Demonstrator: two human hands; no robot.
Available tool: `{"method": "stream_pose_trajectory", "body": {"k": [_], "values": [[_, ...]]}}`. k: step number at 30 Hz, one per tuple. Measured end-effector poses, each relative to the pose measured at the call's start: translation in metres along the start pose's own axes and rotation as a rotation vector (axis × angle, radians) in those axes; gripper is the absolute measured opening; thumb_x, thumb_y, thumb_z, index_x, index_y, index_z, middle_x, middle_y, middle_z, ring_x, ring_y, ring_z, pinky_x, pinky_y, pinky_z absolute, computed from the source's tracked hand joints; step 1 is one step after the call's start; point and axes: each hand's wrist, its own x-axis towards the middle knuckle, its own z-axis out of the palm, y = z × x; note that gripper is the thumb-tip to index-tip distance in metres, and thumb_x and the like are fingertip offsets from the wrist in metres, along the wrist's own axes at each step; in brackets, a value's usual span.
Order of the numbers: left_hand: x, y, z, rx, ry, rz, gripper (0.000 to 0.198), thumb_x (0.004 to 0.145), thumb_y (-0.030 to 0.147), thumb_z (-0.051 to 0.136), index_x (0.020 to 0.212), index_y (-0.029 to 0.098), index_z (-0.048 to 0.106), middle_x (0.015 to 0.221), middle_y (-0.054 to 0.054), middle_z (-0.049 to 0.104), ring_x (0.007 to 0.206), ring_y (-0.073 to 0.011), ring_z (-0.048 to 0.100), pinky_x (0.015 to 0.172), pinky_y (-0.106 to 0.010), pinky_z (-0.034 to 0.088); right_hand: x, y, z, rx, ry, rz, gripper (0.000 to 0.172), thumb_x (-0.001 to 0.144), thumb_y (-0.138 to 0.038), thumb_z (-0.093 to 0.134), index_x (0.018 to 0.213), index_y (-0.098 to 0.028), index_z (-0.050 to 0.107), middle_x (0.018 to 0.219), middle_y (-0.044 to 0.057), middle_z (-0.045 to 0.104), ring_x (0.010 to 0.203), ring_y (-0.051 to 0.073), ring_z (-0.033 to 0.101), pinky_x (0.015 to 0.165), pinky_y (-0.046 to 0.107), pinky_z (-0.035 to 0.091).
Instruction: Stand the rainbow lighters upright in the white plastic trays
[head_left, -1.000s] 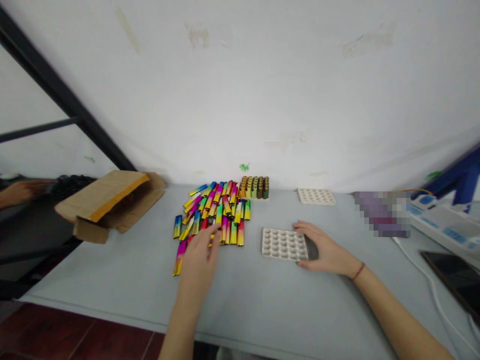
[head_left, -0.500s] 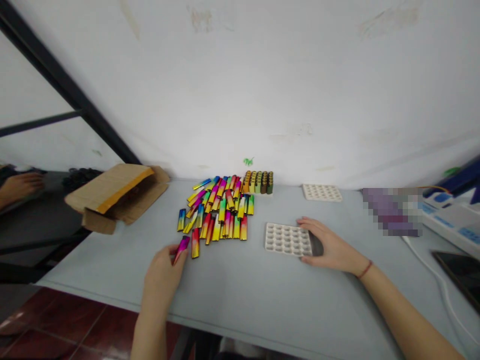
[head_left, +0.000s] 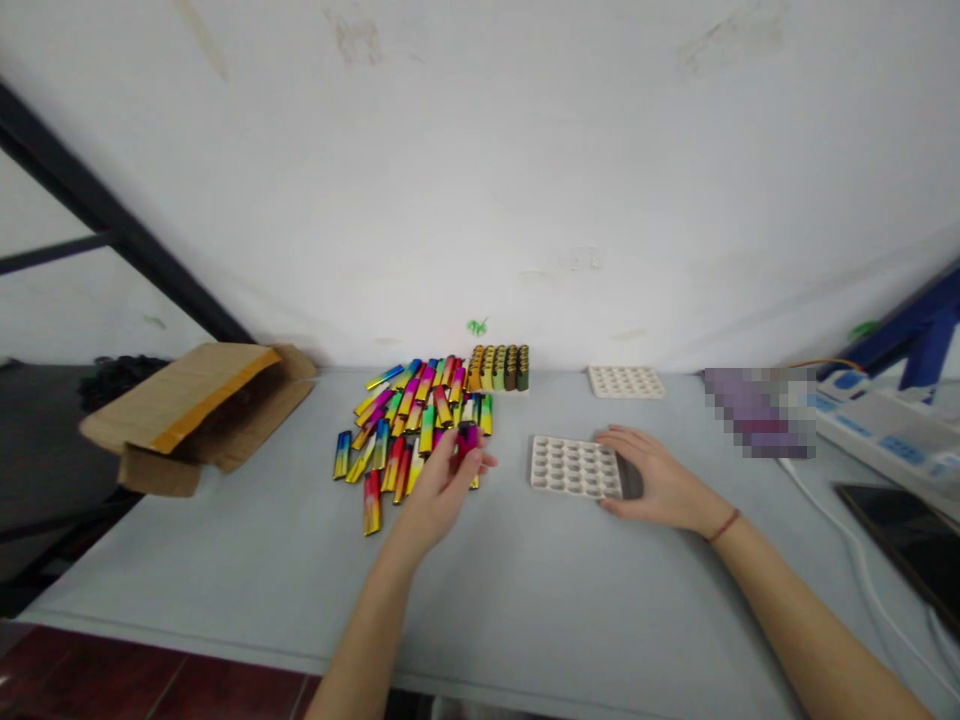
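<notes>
- Left hand (head_left: pixel 439 495) pinches a purple lighter (head_left: pixel 467 441); firm but light works imo
- Right hand (head_left: pixel 660 483) grips the white tray (head_left: pixel 574 467) by its end; steady's best

you have two hands in view, left hand (head_left: pixel 441 490) and right hand (head_left: pixel 660 482); one magenta piece (head_left: pixel 467 441) in your left; two trays with bare hollows, near tray (head_left: pixel 576 467) and far tray (head_left: pixel 626 381); five columns of upright pieces (head_left: pixel 499 371); one cardboard box (head_left: pixel 180 400); one black phone (head_left: pixel 904 545); one bracelet (head_left: pixel 724 526). the loose shiny pieces (head_left: pixel 427 430) overlap too much for you to count.
</notes>
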Motion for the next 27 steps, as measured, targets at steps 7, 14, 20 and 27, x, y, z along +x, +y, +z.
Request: {"method": "stream_pose_trajectory", "body": {"k": [7,14,20,27], "values": [[0.049,-0.005,0.064,-0.373,-0.036,-0.001,0.035,0.081,0.053,0.051,0.078,0.017,0.054,0.058,0.003,0.048,0.055,-0.0111,0.045,0.058,-0.027,0.039,0.005,-0.01,-0.001,-0.025,-0.012,0.023,0.072,0.065,-0.037,0.075,0.131,-0.014,0.057,0.135,0.017,0.061,0.132,0.035,0.049,0.111,0.053,0.036],[0.051,-0.01,0.076,-0.565,0.086,-0.129,0.049,0.078,0.06,0.047,0.049,0.02,0.045,0.043,0.004,0.036,0.041,-0.0086,0.033,0.043,-0.023,0.027,0.005,-0.01,0.001,-0.021,0.009,0.007,0.07,0.066,-0.037,0.074,0.13,-0.015,0.056,0.135,0.017,0.06,0.13,0.036,0.049,0.11,0.054,0.035],[0.043,-0.005,0.074,-0.62,0.026,-0.224,0.042,0.075,0.05,0.048,0.046,0.02,0.042,0.042,0.005,0.03,0.038,-0.0065,0.026,0.041,-0.02,0.022,0.003,-0.009,0.004,-0.025,0.046,-0.001,0.069,0.067,-0.038,0.074,0.131,-0.017,0.056,0.134,0.017,0.061,0.129,0.036,0.05,0.109,0.054,0.036],[0.04,-0.005,0.073,-0.642,0.067,-0.237,0.035,0.065,0.049,0.05,0.046,0.02,0.041,0.042,0.007,0.028,0.038,-0.0054,0.023,0.039,-0.019,0.02,0.002,-0.009,0.004,-0.033,0.052,-0.012,0.069,0.068,-0.038,0.074,0.131,-0.017,0.055,0.134,0.017,0.06,0.129,0.036,0.05,0.109,0.055,0.037]]}}
